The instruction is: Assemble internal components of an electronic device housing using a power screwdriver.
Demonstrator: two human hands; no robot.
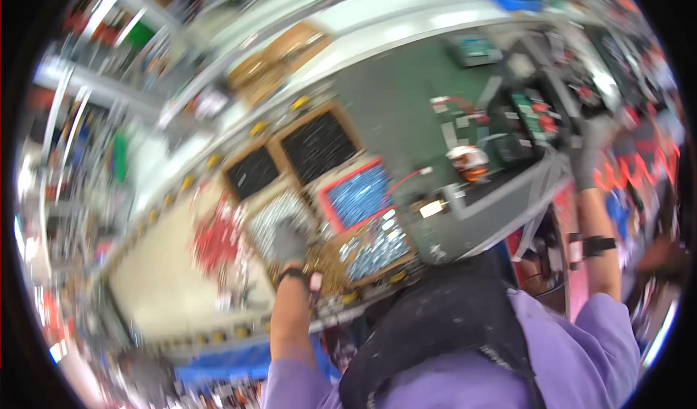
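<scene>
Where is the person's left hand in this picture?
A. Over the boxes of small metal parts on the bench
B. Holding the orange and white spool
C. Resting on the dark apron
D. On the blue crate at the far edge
A: the gloved left hand reaches over the open boxes of small metal parts, far from the spool.

The scene is brightly and evenly lit, with no hard shadows to be made out. Heavy motion blur is smeared across the whole frame — worst at the left rim, where straight edges are bent by fisheye distortion and pale glare streaks are seen.
</scene>
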